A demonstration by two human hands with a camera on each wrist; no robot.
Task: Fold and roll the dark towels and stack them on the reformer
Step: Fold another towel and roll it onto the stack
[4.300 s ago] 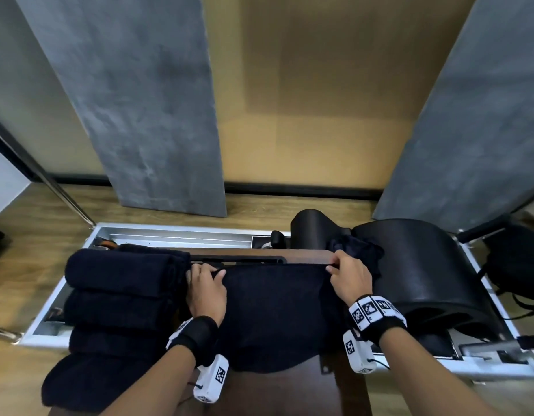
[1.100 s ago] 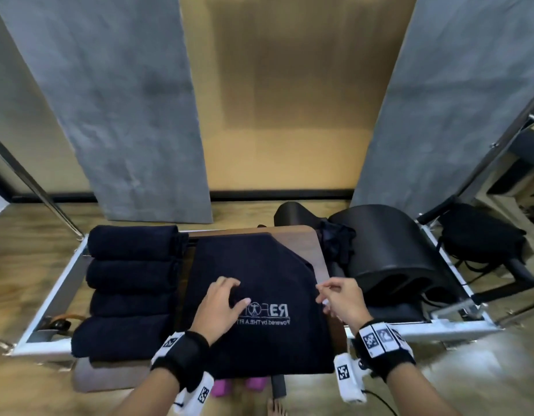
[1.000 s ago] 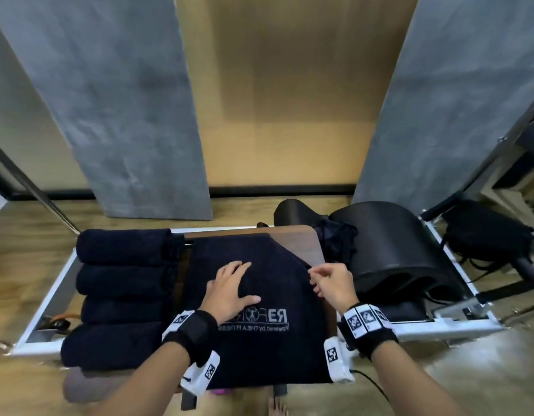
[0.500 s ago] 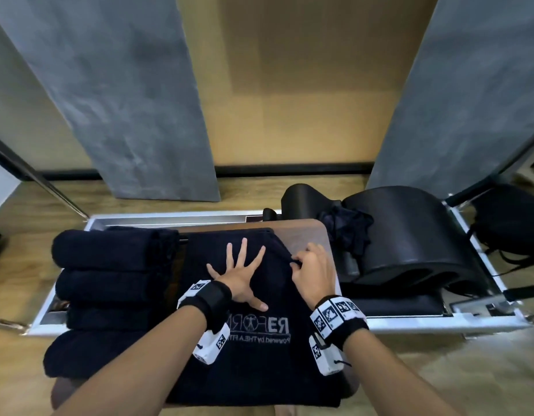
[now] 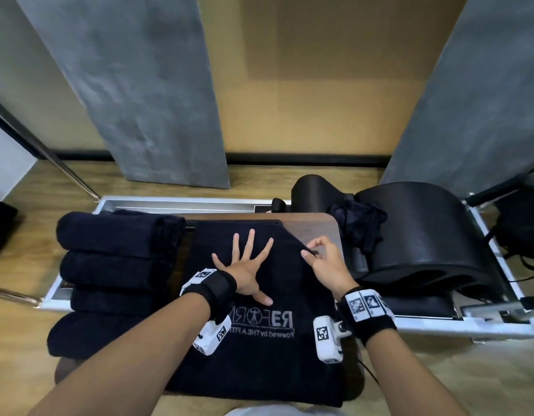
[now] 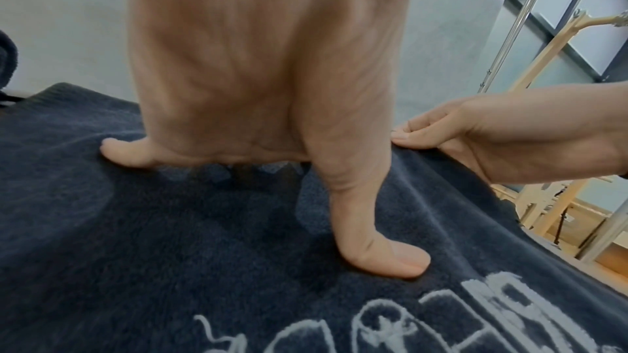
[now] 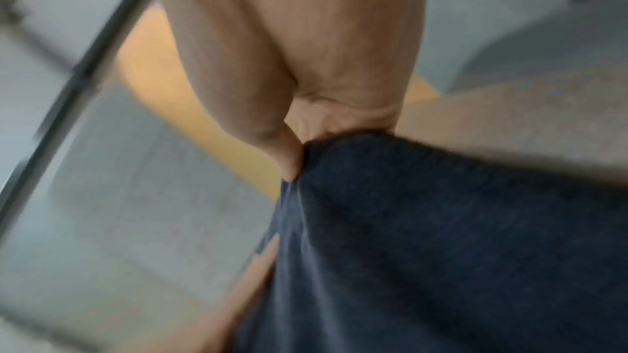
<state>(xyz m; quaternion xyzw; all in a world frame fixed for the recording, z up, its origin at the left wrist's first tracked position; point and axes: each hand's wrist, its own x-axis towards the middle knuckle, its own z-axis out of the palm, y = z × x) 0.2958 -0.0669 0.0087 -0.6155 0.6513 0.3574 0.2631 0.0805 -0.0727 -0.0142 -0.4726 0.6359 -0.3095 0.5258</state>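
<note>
Towel [image 5: 259,340], dark with a printed logo, lies flat on the reformer [image 5: 313,226]; four rolled towels [image 5: 115,271] stack left, a black arc barrel [image 5: 424,235] right. Left hand [image 5: 244,271] presses splayed flat; right hand [image 5: 325,265] pinches its right edge.

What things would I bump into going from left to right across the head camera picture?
Stack of rolled towels → left hand pressing flat on the spread towel → right hand pinching that towel's edge → crumpled dark cloth → big black curved barrel.
</note>
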